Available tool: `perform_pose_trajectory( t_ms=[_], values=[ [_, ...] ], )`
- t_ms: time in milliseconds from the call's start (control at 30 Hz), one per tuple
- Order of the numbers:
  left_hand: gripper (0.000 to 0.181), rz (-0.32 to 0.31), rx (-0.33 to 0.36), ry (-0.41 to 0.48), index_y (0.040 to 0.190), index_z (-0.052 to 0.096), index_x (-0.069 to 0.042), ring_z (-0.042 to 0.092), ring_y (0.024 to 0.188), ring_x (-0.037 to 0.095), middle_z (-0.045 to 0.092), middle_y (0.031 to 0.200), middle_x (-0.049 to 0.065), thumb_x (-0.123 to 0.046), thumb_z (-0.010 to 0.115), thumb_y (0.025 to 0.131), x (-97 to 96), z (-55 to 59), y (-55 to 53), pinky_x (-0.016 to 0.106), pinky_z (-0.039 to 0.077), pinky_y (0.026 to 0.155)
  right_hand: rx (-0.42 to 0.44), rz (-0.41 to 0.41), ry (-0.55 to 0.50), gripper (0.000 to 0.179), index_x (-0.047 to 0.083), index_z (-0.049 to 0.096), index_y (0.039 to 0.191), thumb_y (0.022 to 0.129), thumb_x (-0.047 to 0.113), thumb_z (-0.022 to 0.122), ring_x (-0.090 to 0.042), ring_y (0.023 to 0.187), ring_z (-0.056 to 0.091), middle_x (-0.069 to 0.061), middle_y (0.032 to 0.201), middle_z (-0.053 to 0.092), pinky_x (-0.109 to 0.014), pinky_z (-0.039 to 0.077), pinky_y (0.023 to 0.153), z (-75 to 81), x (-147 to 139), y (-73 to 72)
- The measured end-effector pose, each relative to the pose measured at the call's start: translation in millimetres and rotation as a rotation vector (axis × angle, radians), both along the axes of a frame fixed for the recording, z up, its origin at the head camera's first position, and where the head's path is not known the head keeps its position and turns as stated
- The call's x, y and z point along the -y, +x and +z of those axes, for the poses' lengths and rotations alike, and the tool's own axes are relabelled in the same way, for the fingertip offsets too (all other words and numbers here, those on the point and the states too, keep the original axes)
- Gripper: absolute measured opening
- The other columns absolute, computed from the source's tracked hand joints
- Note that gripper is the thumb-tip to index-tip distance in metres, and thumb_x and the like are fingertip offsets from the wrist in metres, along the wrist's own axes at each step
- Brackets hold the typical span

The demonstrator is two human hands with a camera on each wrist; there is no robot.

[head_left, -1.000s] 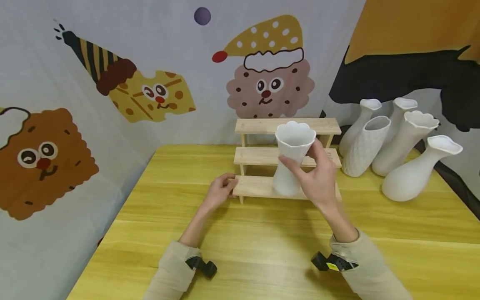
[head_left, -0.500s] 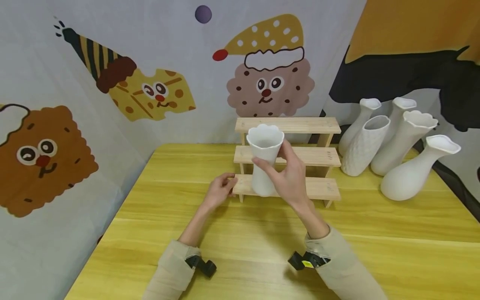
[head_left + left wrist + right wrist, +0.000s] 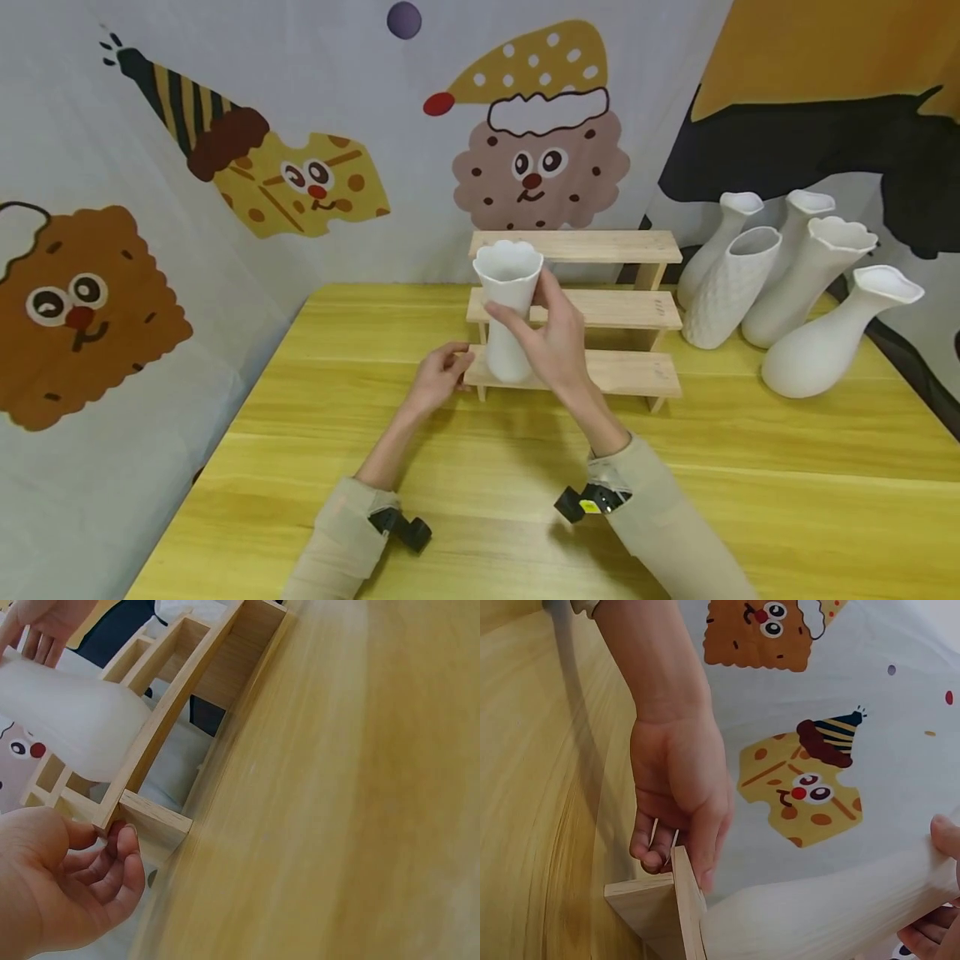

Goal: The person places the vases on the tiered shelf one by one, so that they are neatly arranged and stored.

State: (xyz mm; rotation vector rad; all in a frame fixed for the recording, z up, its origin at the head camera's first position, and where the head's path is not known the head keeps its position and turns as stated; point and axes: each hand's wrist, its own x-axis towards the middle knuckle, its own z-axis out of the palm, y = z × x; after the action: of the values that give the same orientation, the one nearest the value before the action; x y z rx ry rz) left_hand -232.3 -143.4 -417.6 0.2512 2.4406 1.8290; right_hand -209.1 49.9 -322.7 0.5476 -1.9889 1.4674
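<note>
A white vase with a scalloped rim stands upright at the left part of the lowest step of a three-tier wooden display stand. Around its upper body, just under the rim, my right hand grips it with the thumb in front. My left hand pinches the left end of that lowest step. In the left wrist view the left thumb lies over the board and the fingers curl beneath it. The right wrist view shows the base of the vase at the board, close to the left fingertips.
Several white vases are grouped right of the stand, among them a textured one and a round-bellied one nearest the front. A wood-grain table lies under everything. A cartoon-printed cloth hangs behind.
My right hand has carried the vase leftward along the lowest step, from right of its middle to near its left end. The left hand has stayed on the stand.
</note>
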Motion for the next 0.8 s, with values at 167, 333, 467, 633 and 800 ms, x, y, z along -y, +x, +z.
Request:
perform_pose_trajectory(
  t_ms=[167,333,467,633,800],
  values=[
    [0.04,-0.003,0.017,-0.01,0.139,0.054,0.006,0.049,0.064,0.015,0.052,0.073,0.006,-0.017,0.055,0.107,0.4,1.2,0.4,0.036,0.063,0.072,0.019,0.011,0.004,0.058,0.01,0.057,0.135,0.086,0.024,0.084,-0.021,0.096,0.065,-0.006,0.112,0.068,-0.044,0.055,0.085,-0.7,1,-5.3],
    [0.04,-0.003,0.018,-0.012,0.139,0.053,0.005,0.049,0.064,0.015,0.052,0.074,0.006,-0.018,0.055,0.107,0.1,0.7,0.7,0.036,0.063,0.072,0.026,0.008,0.012,0.059,0.01,0.056,0.136,0.086,0.025,0.084,-0.02,0.095,0.065,-0.006,0.111,0.069,-0.044,0.054,0.086,-1.4,0,-6.9],
    [0.04,-0.002,0.014,-0.01,0.139,0.054,0.004,0.05,0.063,0.016,0.052,0.074,0.007,-0.019,0.055,0.107,-0.9,-1.8,0.5,0.037,0.063,0.071,0.038,0.009,0.039,0.06,0.008,0.054,0.137,0.087,0.026,0.083,-0.02,0.096,0.064,-0.008,0.112,0.068,-0.046,0.054,0.083,-2.0,-3,-7.2],
    [0.04,0.001,0.012,-0.009,0.139,0.055,0.004,0.05,0.063,0.016,0.053,0.074,0.006,-0.019,0.056,0.107,-1.7,-4.4,0.5,0.038,0.063,0.071,0.076,0.04,0.061,0.066,0.005,0.05,0.141,0.088,0.025,0.083,-0.023,0.1,0.063,-0.01,0.116,0.066,-0.052,0.053,0.086,-1.6,-7,-5.4],
    [0.04,0.008,0.017,-0.015,0.139,0.054,0.004,0.051,0.063,0.016,0.054,0.074,0.007,-0.02,0.056,0.106,-1.5,-3.1,0.1,0.039,0.062,0.071,0.069,0.072,0.081,0.071,0.008,0.047,0.146,0.087,0.025,0.083,-0.022,0.106,0.062,-0.008,0.124,0.063,-0.048,0.052,0.094,1.4,-14,-2.4]
  ],
)
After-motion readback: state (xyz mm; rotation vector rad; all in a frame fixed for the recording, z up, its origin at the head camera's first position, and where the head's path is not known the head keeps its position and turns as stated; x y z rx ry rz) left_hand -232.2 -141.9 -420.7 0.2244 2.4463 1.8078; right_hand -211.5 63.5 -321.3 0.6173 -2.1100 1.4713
